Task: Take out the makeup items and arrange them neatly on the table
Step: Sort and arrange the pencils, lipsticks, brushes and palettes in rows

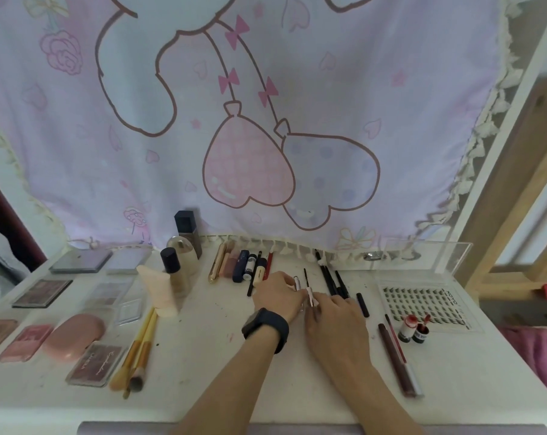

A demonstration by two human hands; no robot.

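Makeup lies spread over the white table point(222, 372). My left hand point(276, 296), with a black watch on the wrist, and my right hand point(335, 318) meet at the table's middle. Between them stands a thin pink-handled mascara wand point(308, 288); both hands' fingers pinch it. A small white tube point(296, 282) pokes out by my left fingers. Behind lie lip tubes and pencils point(250, 266) in a row and black pencils point(331, 277). Palettes point(43, 293), a pink case point(74, 335) and brushes point(137, 353) lie on the left.
Bottles and a peach tube point(171, 271) stand at the back left. A lash tray point(422, 304), two small red-topped bottles point(413, 329) and a long dark red pencil point(397, 362) lie on the right. A pink cartoon cloth point(265, 120) hangs behind; a wooden frame point(517, 199) stands on the right.
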